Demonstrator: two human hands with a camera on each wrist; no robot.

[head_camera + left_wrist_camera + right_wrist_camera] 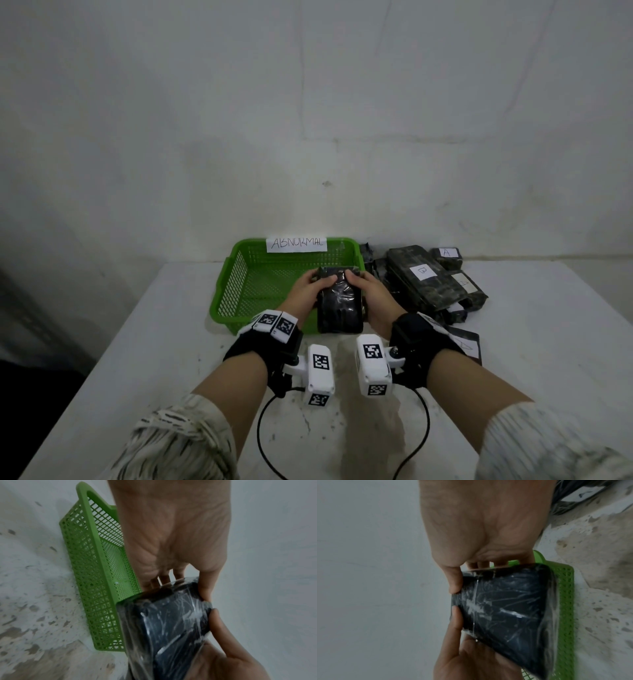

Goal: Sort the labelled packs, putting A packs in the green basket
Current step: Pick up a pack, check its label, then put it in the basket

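We are holding one dark pack [339, 305] in both hands above the near right corner of the basket [236, 284], at about 5 o'clock from its middle. Our left hand [308, 286] is clasping the pack's left side and our right hand [371, 291] its right side; the wrist views are showing thumbs [205, 588] lying on the upper face and fingers curling under the far edge. No label is showing on the face turned toward us, so we cannot tell whether it is an A pack.

The pack is looking like a soft block wrapped tight in clear film: the film is wrinkling and glinting, so we are judging it slippery, and the rounded edges suggest it gives a little under pressure. Taking both hands to it hints at some weight, though that is a guess. We are judging the long sides the best place to take hold, with thumbs on top and fingers beneath, rather than pinching loose film.

The other packs [424, 277] are lying in a heap at 3 o'clock from the basket, some showing A or B labels. The basket is carrying a paper sign [296, 244] at 12 o'clock on its far rim.
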